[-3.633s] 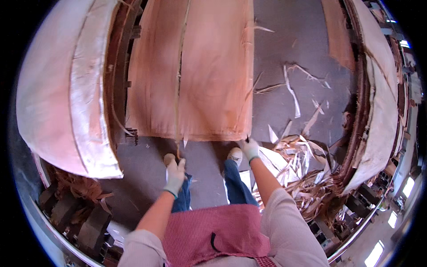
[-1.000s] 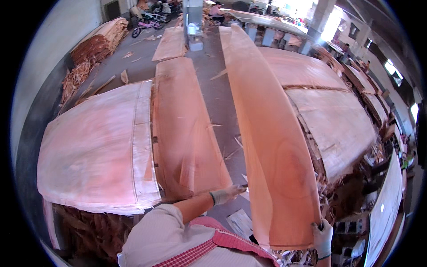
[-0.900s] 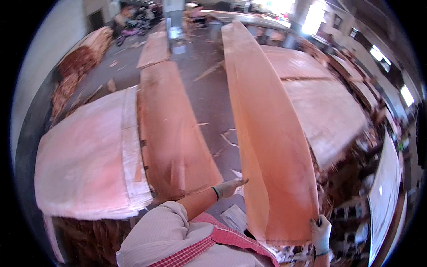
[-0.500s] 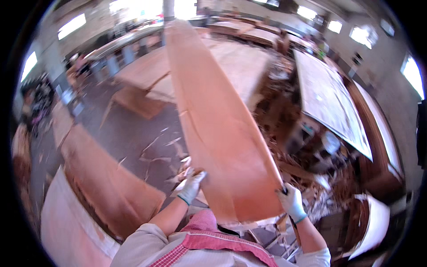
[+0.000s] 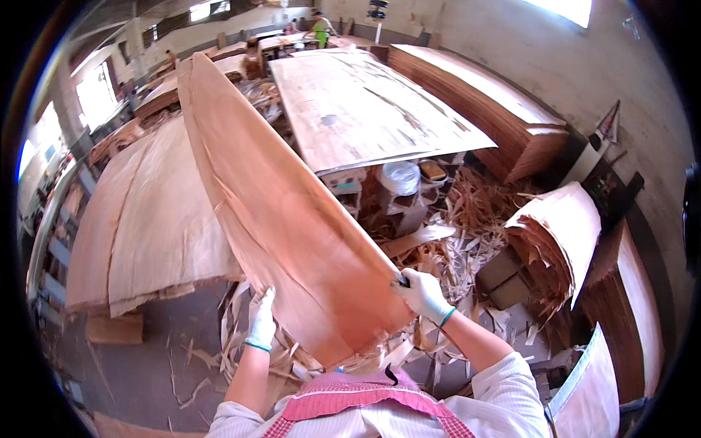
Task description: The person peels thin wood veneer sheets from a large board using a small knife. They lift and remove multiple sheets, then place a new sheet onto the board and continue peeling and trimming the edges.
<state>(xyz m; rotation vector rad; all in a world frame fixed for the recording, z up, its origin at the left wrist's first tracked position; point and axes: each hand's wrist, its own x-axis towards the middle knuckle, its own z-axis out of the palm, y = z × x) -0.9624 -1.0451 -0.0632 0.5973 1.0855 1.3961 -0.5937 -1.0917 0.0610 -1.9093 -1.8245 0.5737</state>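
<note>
The fingers of the white-gloved right hand (image 5: 425,293) close on a small dark object (image 5: 401,279) and one edge of a long, thin, reddish-brown wood sheet (image 5: 292,219); the white-gloved left hand (image 5: 261,318) grips the other edge, before the body; the step seems holding, next calling for even support

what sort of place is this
Probably a workshop handling wood veneer or plywood: there is a long, thin wooden sheet up front, a thick stack of sheets at the back right, and a messy spread of torn wood strips.
</note>
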